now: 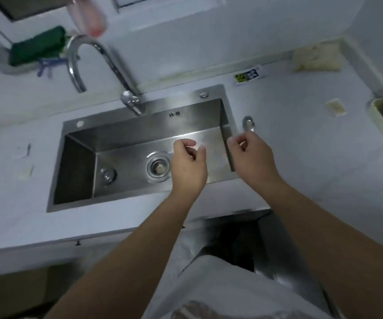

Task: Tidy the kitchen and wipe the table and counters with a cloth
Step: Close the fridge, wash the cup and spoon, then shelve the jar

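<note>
- Cloth [36, 46] is in neither hand: the dark green folded one sits on a ledge [6, 69] at the back left, beyond the faucet [107, 58].
- Left hand [189, 166] hangs over the sink [126, 134] with fingers loosely curled and nothing visible in them.
- Right hand [252, 157] is over the sink's right rim, thumb and forefinger nearly meeting; I cannot tell whether they pinch anything. Its fingertips are just beside a small shiny metal piece [248, 123] (a spoon or a fitting, too blurred to say).
- The relation that matters: the green cloth lies up and to the left of both hands, its long axis running roughly left to right, and the left hand is nearer. Reaching it probably means going past the faucet's arch.
- A pale, crumpled pad [317, 59] lies in the back right corner of the counter [300, 146]; the right hand is nearer to that one.
- In the sink basin: a drain strainer [158, 168] with some residue, and a smaller plug [107, 174] to its left.
- A tray [379, 125] at the right edge holds a dark jar-like thing.
</note>
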The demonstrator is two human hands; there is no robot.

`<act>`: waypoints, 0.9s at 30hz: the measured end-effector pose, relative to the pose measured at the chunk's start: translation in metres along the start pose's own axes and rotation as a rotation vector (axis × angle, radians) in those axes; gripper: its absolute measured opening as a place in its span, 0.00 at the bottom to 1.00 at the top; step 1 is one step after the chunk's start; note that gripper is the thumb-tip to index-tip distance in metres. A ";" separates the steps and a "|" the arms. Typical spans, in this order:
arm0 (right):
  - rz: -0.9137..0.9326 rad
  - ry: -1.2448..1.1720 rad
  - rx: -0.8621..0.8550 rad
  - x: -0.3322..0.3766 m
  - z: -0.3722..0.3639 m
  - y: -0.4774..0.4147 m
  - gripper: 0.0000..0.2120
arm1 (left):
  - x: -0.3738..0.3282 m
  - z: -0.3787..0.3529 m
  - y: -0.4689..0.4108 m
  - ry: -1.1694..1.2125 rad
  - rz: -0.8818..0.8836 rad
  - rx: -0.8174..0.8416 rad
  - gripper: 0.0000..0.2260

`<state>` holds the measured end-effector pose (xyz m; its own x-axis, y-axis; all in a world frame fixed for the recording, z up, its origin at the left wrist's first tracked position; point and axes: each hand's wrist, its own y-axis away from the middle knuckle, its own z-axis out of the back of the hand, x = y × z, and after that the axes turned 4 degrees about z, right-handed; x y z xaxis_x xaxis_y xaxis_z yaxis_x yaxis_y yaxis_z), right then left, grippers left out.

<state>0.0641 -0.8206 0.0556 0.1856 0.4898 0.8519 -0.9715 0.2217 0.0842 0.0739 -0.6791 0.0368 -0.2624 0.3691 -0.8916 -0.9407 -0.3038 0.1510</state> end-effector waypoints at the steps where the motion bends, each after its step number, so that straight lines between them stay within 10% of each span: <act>1: 0.017 -0.015 0.043 0.013 -0.016 0.003 0.10 | 0.007 0.020 0.000 0.001 0.015 -0.032 0.06; 19: 0.327 0.215 0.648 0.224 -0.364 0.055 0.13 | 0.186 0.387 -0.115 0.207 0.428 -0.561 0.06; 27: 0.407 0.340 0.792 0.304 -0.497 0.081 0.14 | 0.305 0.562 -0.193 0.553 0.741 -0.964 0.33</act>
<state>0.1154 -0.2344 0.0647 -0.2772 0.6498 0.7078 -0.7656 -0.5945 0.2459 0.0544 -0.0142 -0.0244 -0.3055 -0.4841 -0.8199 -0.0282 -0.8561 0.5160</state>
